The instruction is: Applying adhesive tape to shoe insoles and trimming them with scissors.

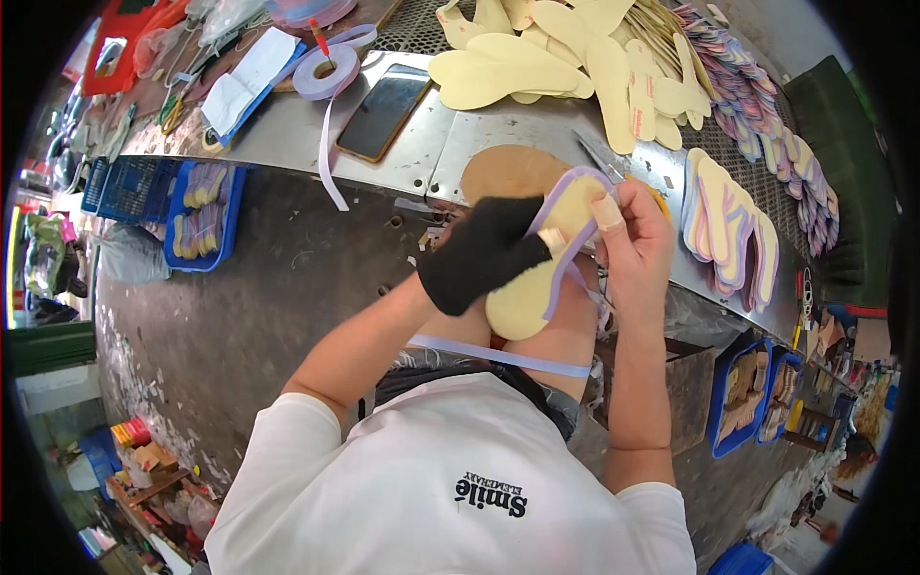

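Over my lap I hold a pale yellow insole [522, 309] with a lilac binding strip along part of its edge. My left hand [482, 251], in a black glove with the thumb tip bare, is closed on the insole's left side, thumb on top. At the upper right edge, my right hand [637, 238] pinches the insole and its strip between thumb and fingers, with tape on the thumb. A loose lilac strip [498, 356] runs across my thighs. Just beyond the insole, a brown rounded piece [508, 171] lies at the bench edge.
On the metal bench [287, 144] lie a phone [385, 112], a lilac tape roll [310, 80], a pointed blade [596, 151] and a pile of yellow insoles [517, 69]. Bound insoles [728, 225] stack at right. Blue baskets [230, 225] stand low on both sides.
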A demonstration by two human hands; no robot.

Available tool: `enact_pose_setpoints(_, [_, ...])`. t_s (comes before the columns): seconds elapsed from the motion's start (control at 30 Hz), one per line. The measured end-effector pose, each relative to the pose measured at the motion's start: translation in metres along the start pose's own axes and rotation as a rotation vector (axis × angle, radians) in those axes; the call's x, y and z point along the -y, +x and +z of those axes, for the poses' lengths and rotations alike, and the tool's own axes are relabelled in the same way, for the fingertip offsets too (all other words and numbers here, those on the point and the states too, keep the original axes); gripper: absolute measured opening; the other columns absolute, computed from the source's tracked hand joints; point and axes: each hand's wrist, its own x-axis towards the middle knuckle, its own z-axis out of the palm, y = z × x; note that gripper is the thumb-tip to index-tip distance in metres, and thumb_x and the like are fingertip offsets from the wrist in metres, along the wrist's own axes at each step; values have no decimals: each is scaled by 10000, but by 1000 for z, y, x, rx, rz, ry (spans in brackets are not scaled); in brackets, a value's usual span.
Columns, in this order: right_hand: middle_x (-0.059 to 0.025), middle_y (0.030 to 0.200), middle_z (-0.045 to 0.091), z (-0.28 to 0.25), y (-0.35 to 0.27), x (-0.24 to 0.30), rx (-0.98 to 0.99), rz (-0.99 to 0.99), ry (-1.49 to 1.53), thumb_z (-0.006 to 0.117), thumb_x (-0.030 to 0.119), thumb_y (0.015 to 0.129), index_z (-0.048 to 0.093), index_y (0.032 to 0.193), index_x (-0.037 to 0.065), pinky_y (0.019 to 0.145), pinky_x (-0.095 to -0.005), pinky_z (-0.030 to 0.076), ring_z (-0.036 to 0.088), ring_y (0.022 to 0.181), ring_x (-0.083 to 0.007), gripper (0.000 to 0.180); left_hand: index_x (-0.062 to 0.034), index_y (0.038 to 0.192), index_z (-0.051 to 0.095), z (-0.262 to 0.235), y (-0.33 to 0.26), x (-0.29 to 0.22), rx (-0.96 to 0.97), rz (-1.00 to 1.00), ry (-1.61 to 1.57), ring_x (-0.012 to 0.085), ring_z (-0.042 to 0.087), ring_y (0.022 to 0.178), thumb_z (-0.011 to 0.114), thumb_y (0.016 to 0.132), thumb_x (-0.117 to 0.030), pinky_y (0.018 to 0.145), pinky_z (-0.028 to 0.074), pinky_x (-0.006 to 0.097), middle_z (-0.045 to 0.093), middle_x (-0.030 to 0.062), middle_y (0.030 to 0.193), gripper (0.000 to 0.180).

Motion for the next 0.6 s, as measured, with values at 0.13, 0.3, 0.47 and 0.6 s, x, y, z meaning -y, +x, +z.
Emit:
enact_pose_setpoints(0.13, [59, 666, 468, -6, 1, 5, 136, 11, -113, 598, 97, 855, 502, 748, 30, 522, -161, 316, 409, 607, -2, 158, -11, 959, 586, -14, 19, -28, -58, 6, -57, 64, 506, 739, 536, 888, -252, 650, 434, 255, 585, 16, 744, 255])
enact_pose_setpoints(0.3, [52, 644, 504, 7, -15, -2, 123, 146, 63, 583, 59, 853, 516, 756, 21, 514, -169, 359, 447, 578, -11, 124, 13, 700, 512, -6, 25, -25, -276, 93, -34, 77, 366, 590, 564, 861, -201, 517, 342, 286, 434, 22, 569, 273])
enact_pose_setpoints(0.47, [41, 652, 521, -1, -22, -16, 212, 59, -153, 589, 72, 850, 533, 778, 17, 502, -183, 367, 456, 566, -25, 107, 5, 727, 507, -1, 24, -25, -304, 117, -84, 72, 380, 616, 560, 863, -202, 541, 354, 274, 450, 24, 601, 253])
enact_pose_setpoints(0.6, [43, 651, 508, 0, -22, -10, 202, 86, -32, 579, 91, 860, 540, 796, 8, 507, -180, 354, 438, 579, -18, 112, -34, 830, 583, -2, 22, -27, -248, -27, -191, 40, 444, 697, 553, 873, -178, 620, 382, 222, 521, -43, 711, 153])
